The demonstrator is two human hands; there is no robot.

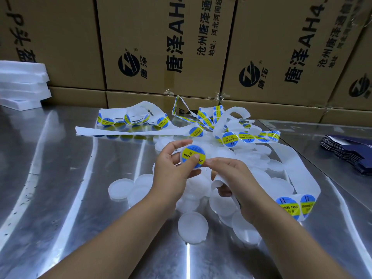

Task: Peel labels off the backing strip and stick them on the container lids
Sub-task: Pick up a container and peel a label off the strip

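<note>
Round white plastic lid (183, 156) bearing a blue-and-yellow round label (192, 154) is sitting above the lid pile, pinched by the left hand (171, 170); thumb is hiding part of the print. Right hand (231, 178) is grasping the white backing strip (298, 174), covering loose white lids (192, 226) on the steel table (60, 178). Brown cartons (161, 47) are standing behind.

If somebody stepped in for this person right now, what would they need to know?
Left hand holds a lid, thumb pressing a blue and yellow label onto it.
Right hand grips the backing strip, fingertips by the lid's edge.
More labels wait on the strip, tangled across the metal table.
Done: this lid nearly labelled.
Left: the pile of bare lids under the hands.
</note>
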